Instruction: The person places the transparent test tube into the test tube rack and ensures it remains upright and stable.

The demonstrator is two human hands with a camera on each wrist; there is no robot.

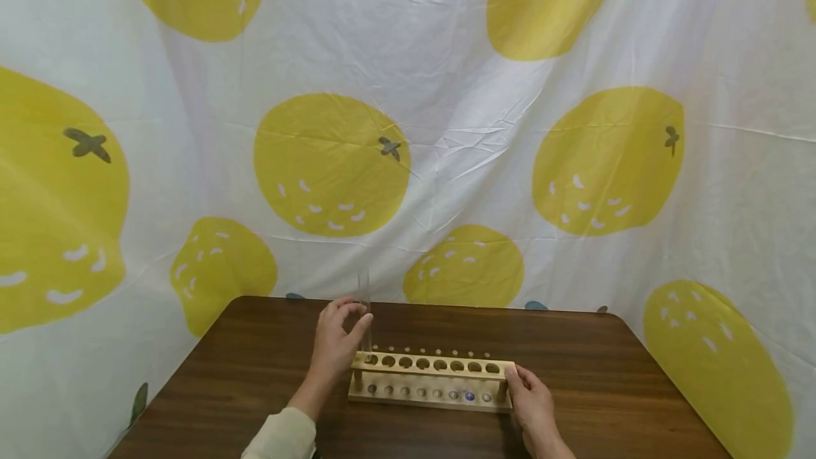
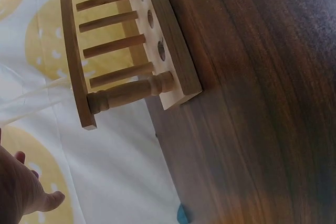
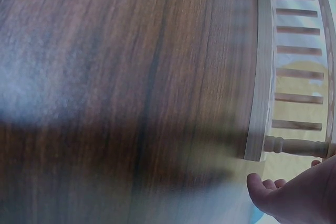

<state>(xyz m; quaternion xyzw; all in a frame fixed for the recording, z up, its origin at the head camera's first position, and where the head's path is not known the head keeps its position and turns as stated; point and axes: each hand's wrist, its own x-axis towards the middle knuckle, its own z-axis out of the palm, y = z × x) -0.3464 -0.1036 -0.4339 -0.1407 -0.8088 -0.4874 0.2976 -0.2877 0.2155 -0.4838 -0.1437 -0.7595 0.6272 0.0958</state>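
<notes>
A wooden test tube rack [image 1: 440, 368] stands on the table, with a row of round holes in its top board and matching hollows in the lower one. At its left end my left hand [image 1: 334, 338] holds a clear glass test tube [image 1: 365, 285] upright between thumb and fingers. The tube's lower end is at the leftmost hole. In the left wrist view the tube [image 2: 37, 100] runs to the rack's top board. With the thumb at the front, my right hand [image 1: 535, 402] grips the rack's right end.
Upright drying pegs [image 3: 299, 51] line the back of the rack. One hollow in the lower board shows a blue spot [image 1: 469, 396]. The dark wooden table [image 1: 255, 367] ends at a white curtain [image 1: 446, 161] printed with yellow fruit.
</notes>
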